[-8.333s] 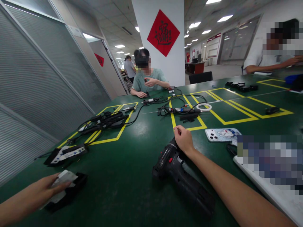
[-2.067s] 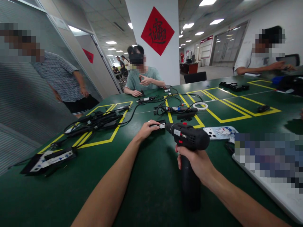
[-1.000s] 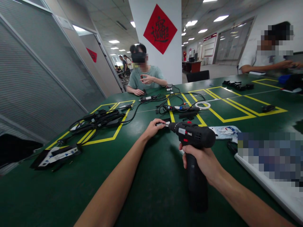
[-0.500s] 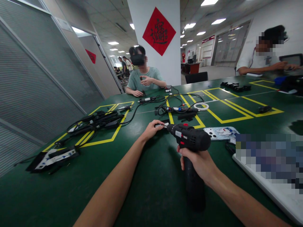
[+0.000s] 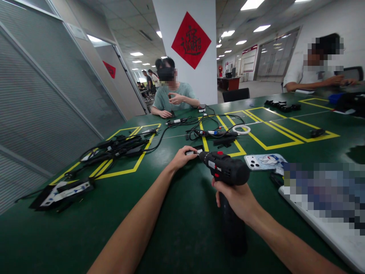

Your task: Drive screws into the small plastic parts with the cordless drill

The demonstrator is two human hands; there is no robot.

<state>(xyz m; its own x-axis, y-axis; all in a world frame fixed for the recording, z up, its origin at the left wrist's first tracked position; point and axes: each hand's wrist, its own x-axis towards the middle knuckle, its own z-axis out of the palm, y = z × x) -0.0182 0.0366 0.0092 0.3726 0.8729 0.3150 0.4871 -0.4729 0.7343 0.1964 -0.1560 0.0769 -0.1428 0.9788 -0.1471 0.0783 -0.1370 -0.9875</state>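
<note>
My right hand (image 5: 232, 192) is wrapped round the grip of a black cordless drill (image 5: 225, 167), its nose pointing left and away from me. The drill's bit reaches a small black part with a pale strip (image 5: 196, 151) on the green table (image 5: 182, 236). Around the near left side of that part, the fingers of my left hand (image 5: 183, 157) are closed, with the fingertips close to the bit. Whether the bit sits in a screw is too small to tell.
Black cables and devices (image 5: 119, 144) pile up at the left. More cables (image 5: 211, 133) and a white ring (image 5: 241, 129) lie beyond my hands. A phone (image 5: 265, 162) and a white-edged board (image 5: 310, 224) are on the right. Two people sit across the table among yellow tape outlines (image 5: 265, 147).
The rear of the drill has shifted slightly left and down in view with my right hand. My left hand stays at the small part.
</note>
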